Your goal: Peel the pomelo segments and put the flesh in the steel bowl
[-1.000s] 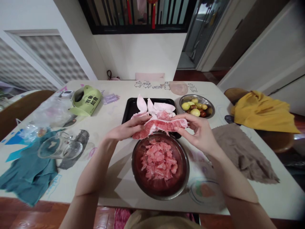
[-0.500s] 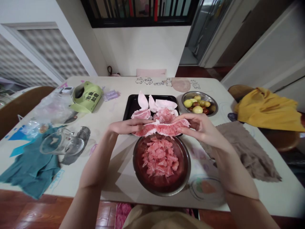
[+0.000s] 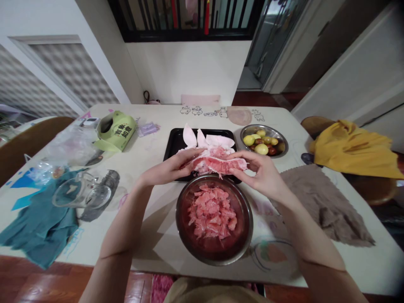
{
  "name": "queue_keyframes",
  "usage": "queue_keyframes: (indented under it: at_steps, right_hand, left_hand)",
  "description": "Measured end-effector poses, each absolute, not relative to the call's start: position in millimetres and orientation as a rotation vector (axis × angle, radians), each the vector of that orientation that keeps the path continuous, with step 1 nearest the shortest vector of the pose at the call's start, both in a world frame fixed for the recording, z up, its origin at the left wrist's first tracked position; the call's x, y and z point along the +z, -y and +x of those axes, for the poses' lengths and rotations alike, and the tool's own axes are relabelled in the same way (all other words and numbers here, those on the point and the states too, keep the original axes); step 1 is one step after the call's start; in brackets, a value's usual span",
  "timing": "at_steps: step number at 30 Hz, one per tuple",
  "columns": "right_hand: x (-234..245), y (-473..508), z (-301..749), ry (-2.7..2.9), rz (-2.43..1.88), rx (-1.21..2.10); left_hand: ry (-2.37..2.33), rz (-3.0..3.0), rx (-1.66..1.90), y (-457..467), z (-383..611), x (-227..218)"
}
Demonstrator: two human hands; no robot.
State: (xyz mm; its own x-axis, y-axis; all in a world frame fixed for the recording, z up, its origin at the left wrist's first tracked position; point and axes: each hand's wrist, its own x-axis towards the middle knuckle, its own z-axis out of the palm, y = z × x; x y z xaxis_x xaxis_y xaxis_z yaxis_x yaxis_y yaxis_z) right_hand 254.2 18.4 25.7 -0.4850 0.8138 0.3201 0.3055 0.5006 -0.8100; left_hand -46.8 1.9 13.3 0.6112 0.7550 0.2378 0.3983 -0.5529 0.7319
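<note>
Both of my hands hold one pink pomelo segment above the far rim of a steel bowl. My left hand pinches its left end, fingers closed on the white membrane. My right hand grips its right end the same way. The bowl holds a heap of peeled pink flesh pieces. Behind the segment lies a black tray with white-pink peel and membrane scraps.
A smaller steel bowl of yellow and red fruits stands right of the tray. A brown cloth lies at the right, a yellow cloth on a chair. At the left are a glass jug, teal cloth, green package and plastic bags.
My hands have drawn closer together, so the segment looks shorter and bunched up; it stays above the bowl's far rim. The camera view shifted slightly.
</note>
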Motion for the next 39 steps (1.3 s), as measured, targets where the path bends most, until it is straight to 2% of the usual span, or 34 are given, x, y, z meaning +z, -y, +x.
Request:
queue_keyframes:
  at_steps: [3,7,15,19,26,39]
  right_hand:
    - [17.3,-11.2,244.9,2.085,-0.898,0.677]
    - [5.6,-4.0,233.4,2.111,-0.920,0.575]
    - [-6.7,4.1,224.5,2.167,-1.117,0.199]
    - [-7.3,1.4,226.2,2.200,-0.940,-0.007]
    - [3.2,-5.7,231.8,2.456,-0.617,-0.521]
    - [8.7,-12.8,236.4,2.728,-0.439,-0.592]
  left_hand:
    - [-1.010,2.117,0.887,4.7,-29.4,14.0]
    - [-1.171,2.064,1.020,14.7,-5.6,11.2]
    - [-1.125,2.213,1.120,32.0,30.6,5.3]
    - [-1.099,2.374,1.166,26.1,24.2,8.5]
    - [-0.863,2.678,0.888,13.4,-11.9,24.4]
    - [-0.754,2.826,0.589,4.9,-19.8,24.6]
